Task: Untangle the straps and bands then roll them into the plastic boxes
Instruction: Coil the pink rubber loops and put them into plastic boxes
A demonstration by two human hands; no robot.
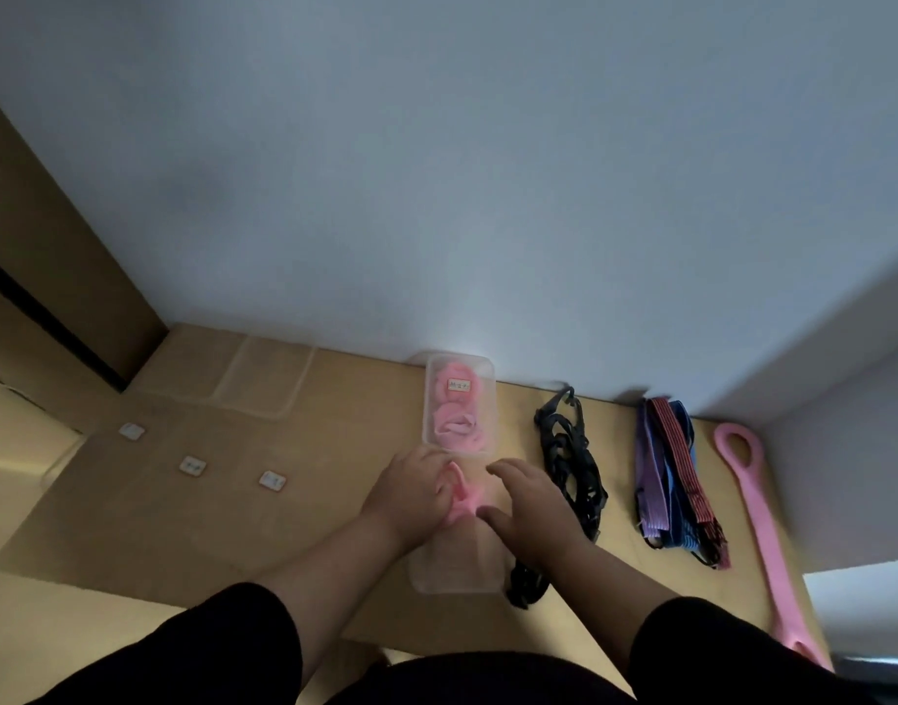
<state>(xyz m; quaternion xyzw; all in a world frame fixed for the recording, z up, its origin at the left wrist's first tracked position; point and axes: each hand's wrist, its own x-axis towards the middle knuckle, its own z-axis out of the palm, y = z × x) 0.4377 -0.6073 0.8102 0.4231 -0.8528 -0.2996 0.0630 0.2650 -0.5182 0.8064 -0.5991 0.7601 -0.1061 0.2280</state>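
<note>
We saw the pink band (462,501) at lower centre of the frame, bunched between the two hands, its visible part running roughly up and down the picture, from a tip near the upper box down to a wad near the wrists. The left hand (411,488) had its fingers curled onto the band from the left and appeared to grip it. The right hand (530,501) sat just to the right, fingers spread and relaxed, the thumb close to the band's lower end; we could not tell whether it touched. The hands were close together but not joined.

Directly above them, at centre frame, lay a clear plastic box (459,404) with its long axis up and down the picture, holding rolled pink bands and bearing a small label. A second clear box (454,567) lay below the hands, partly hidden by the forearms, long axis the same way.

Right of the right hand, a black strap (569,465) stretched from upper middle down toward the lower box. Farther right lay a bundle of purple, blue and red-striped bands (675,480), also lengthwise up and down. At the far right, a long pink strap (757,516) with a loop at its upper end ran diagonally to the lower right.

In the left half of the wooden table (131,526) lay three small white tags (192,466) and, above them, a flat clear lid (263,381).
</note>
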